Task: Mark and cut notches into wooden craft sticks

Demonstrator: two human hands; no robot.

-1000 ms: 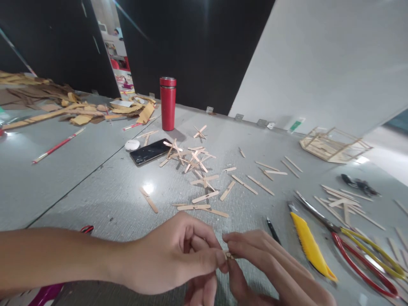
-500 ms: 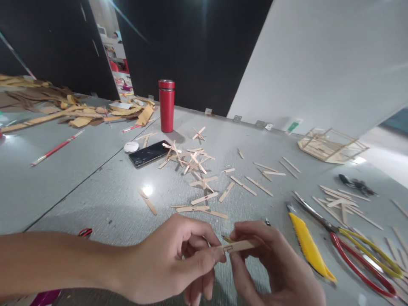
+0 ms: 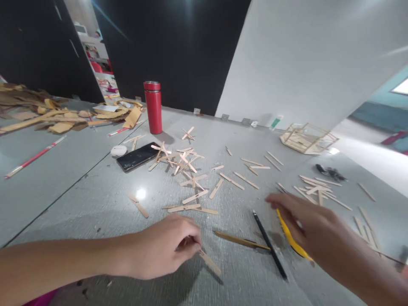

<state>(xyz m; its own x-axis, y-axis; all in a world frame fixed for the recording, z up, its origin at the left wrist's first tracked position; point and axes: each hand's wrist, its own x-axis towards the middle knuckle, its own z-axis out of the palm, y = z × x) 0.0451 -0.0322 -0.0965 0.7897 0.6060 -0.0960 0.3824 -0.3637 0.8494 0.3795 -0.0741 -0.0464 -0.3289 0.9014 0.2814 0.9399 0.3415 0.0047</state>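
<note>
My left hand [image 3: 159, 248] pinches one end of a craft stick [image 3: 210, 262] low over the grey table, and the stick's free end points down to the right. At the right, my right hand [image 3: 306, 216] reaches over a yellow utility knife [image 3: 291, 238], its fingers stretched forward and its thumb apart. Part of that knife is hidden under the hand, and whether they touch is unclear. Between my hands lie a slim black pen-like tool [image 3: 270, 246] and a tapered gold-brown tool [image 3: 240, 240], crossing near their ends. My right hand and forearm cover most of the scissors.
Several craft sticks [image 3: 194, 197] are scattered mid-table beside a phone [image 3: 137, 157], a white earbud case [image 3: 119, 150] and a red flask [image 3: 153, 108]. Further right are more sticks [image 3: 318, 189], keys [image 3: 331, 172] and a stick-built frame [image 3: 306, 140]. Cardboard scraps [image 3: 63, 119] lie far left.
My right hand has let go of the stick and moved right, over the utility knife. The stick stays in my left hand, now tilted downward. The view has turned right.
</note>
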